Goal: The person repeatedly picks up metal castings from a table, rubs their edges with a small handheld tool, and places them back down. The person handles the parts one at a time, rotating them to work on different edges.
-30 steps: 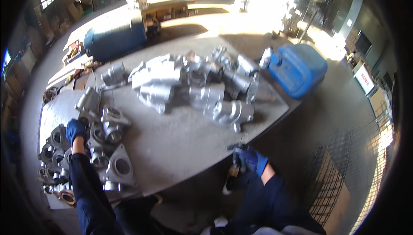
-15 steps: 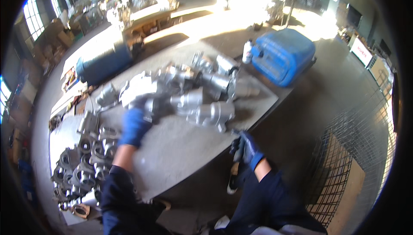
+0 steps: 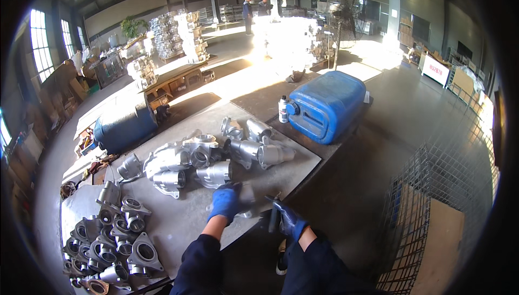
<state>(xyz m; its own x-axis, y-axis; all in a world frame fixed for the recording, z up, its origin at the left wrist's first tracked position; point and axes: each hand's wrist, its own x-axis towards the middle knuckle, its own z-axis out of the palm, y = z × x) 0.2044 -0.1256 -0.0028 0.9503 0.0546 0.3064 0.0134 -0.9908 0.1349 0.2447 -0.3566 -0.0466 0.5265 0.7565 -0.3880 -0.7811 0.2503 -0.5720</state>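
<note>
Left hand (image 3: 226, 203), in a blue glove, lies against a blurred metal part (image 3: 247, 200) just to its right on the table (image 3: 181, 222); its grip and the part's long axis cannot be told. Farther right, the right hand (image 3: 290, 221) wraps a dark tool (image 3: 274, 219) at its left side, lengthwise near to far.

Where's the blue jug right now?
Head view, right of centre: the blue jug lies just beyond the far right edge of the grey tabletop, a small bottle at its left.
</note>
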